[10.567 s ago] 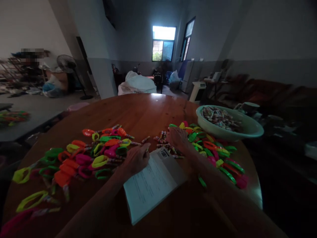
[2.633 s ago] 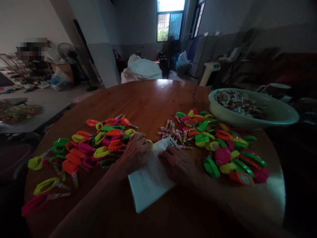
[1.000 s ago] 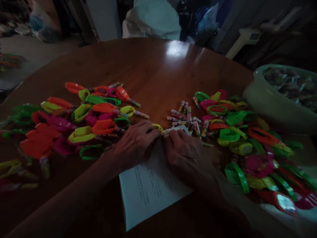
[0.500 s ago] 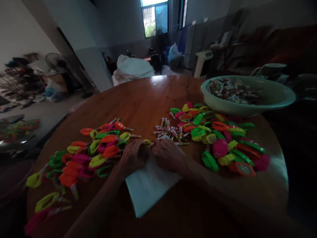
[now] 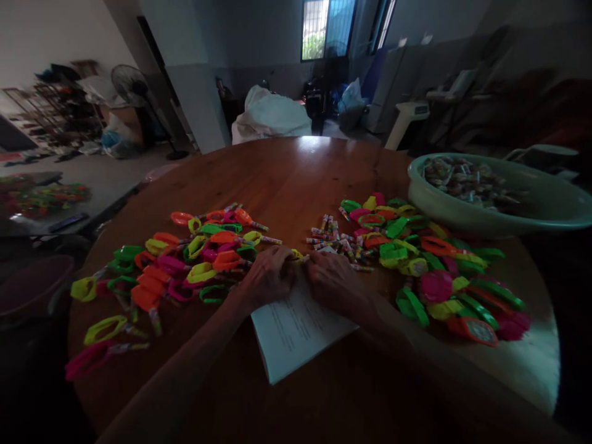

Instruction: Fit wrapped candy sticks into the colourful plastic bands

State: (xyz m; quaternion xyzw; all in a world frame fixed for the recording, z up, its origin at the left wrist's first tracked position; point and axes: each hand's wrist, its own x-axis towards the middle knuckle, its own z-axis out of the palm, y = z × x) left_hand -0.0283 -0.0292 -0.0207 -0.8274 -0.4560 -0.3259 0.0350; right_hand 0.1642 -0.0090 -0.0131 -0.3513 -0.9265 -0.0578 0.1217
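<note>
My left hand (image 5: 271,274) and my right hand (image 5: 330,277) meet above a stack of printed paper (image 5: 300,327) near the table's middle. Between their closed fingers shows a small yellow piece (image 5: 297,254), which looks like one of the plastic bands; both hands grip it. Just behind my right hand lies a heap of small patterned tubes (image 5: 330,231). Left of my left hand are bright plastic bands (image 5: 201,271), many with a patterned tube attached. Right of my right hand is a pile of bright bands with round faces (image 5: 437,285).
A green basin (image 5: 499,213) of wrapped pieces stands at the back right of the round wooden table (image 5: 287,179). Beyond the table are a white sack (image 5: 271,114), a fan (image 5: 129,83) and a low table at the left with more bright pieces.
The whole view has shifted, so the table and its contents appear further right. Both hands stay together above the paper, still on the yellow piece.
</note>
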